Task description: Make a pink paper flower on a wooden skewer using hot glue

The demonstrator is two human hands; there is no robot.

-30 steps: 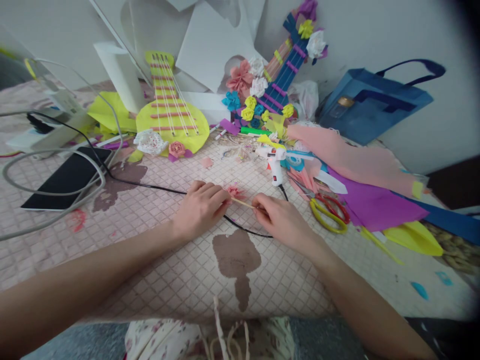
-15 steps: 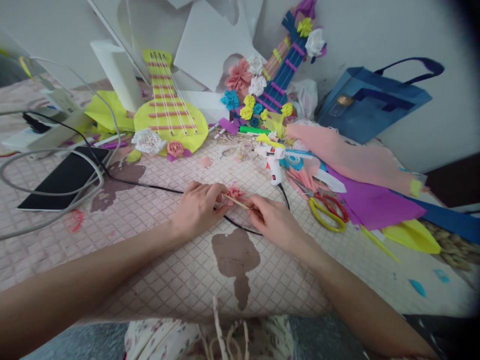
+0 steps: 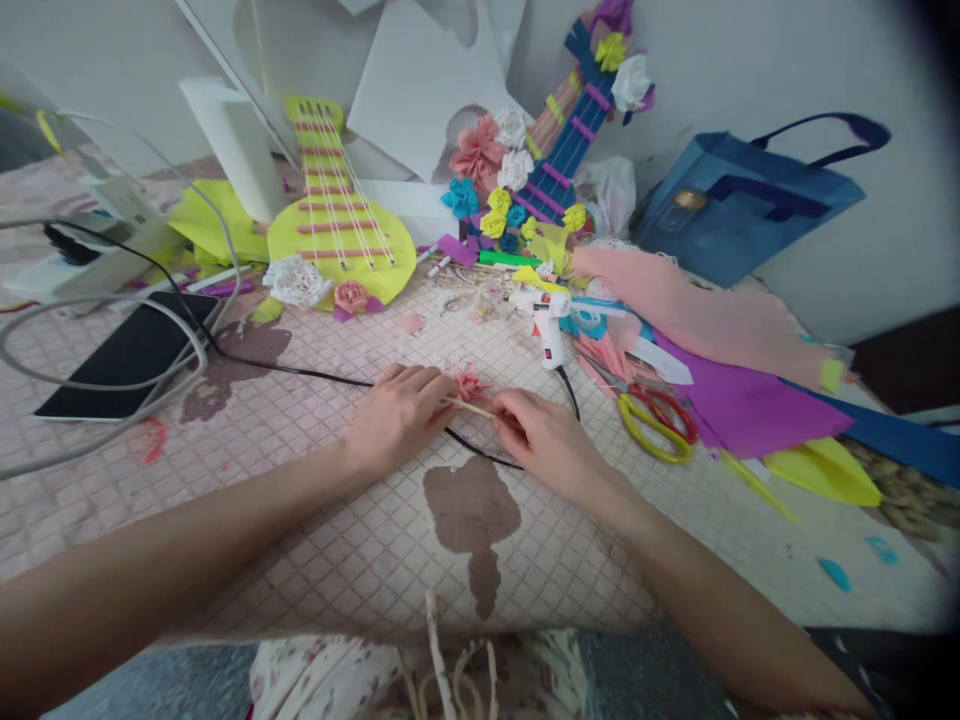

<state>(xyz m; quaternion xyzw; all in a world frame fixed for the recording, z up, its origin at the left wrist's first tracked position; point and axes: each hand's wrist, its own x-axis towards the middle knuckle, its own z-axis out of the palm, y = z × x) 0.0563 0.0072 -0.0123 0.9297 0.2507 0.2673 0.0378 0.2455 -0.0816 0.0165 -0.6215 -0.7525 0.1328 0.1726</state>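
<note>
Between my two hands a thin wooden stick [image 3: 470, 406] lies level, close above the quilted cloth on the table. My left hand [image 3: 403, 412] is closed with its fingertips on the stick's left end. The thumb and fingers of my right hand [image 3: 526, 425] pinch its right end. Just behind the stick is a small pink crumpled paper piece [image 3: 469, 382], partly hidden by my left fingers. A black cable [image 3: 480, 449] runs across the cloth beneath my hands.
A white glue gun [image 3: 550, 335] and yellow-handled scissors [image 3: 652, 430] lie to the right, beside coloured paper sheets [image 3: 750, 395]. Behind stand a yellow paper guitar [image 3: 341, 230] and a blue one [image 3: 562, 150] with paper flowers. A black tablet [image 3: 127, 360] and looped cables are at left.
My left fingers have shifted slightly and curled further over the stick's left end, and the stick lies a little flatter. My right hand has barely moved.
</note>
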